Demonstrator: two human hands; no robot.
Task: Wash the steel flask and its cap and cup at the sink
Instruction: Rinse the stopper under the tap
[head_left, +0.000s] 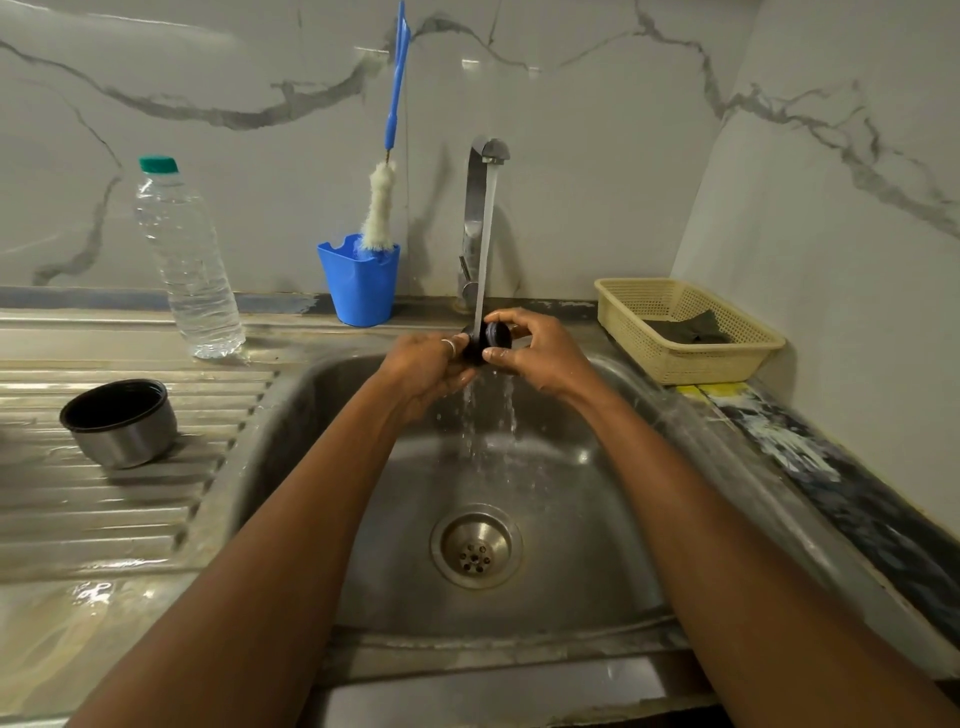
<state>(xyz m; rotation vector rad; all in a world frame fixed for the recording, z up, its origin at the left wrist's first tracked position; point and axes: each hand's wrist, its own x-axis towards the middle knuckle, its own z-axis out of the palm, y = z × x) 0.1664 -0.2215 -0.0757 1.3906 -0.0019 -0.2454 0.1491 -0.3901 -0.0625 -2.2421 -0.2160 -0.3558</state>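
Both your hands are up at the back of the sink (363, 519), under the tap (480, 208). The water (485, 249) is running and lands right on the cap (491, 338).

The cap is black, lying on its side between your hands, above the basin and not touching it.

Right hand (540, 348): thumb below and forefinger over the top, pinching the cap's right end. The other fingers are loosely curled behind.

Left hand (431, 364): palm turned up, fingers curled against the cap's left end. It looks like a grip, but the stream and your knuckles hide the contact. There's a ring (449, 345) on one finger.

Water runs off the cap and both hands, straight down toward the drain (475, 545).

The cup (122, 423) is steel with a dark inside. It sits mouth up on the ribbed drainboard (78, 509), well left of the basin.

Behind the drainboard stands a clear bottle (187, 260) with a green top. Between it and the tap is a blue holder (358, 283) with a brush (382, 208) standing in it against the wall.

On the right counter is a cream basket (727, 358) with a dark cloth (691, 330) inside.
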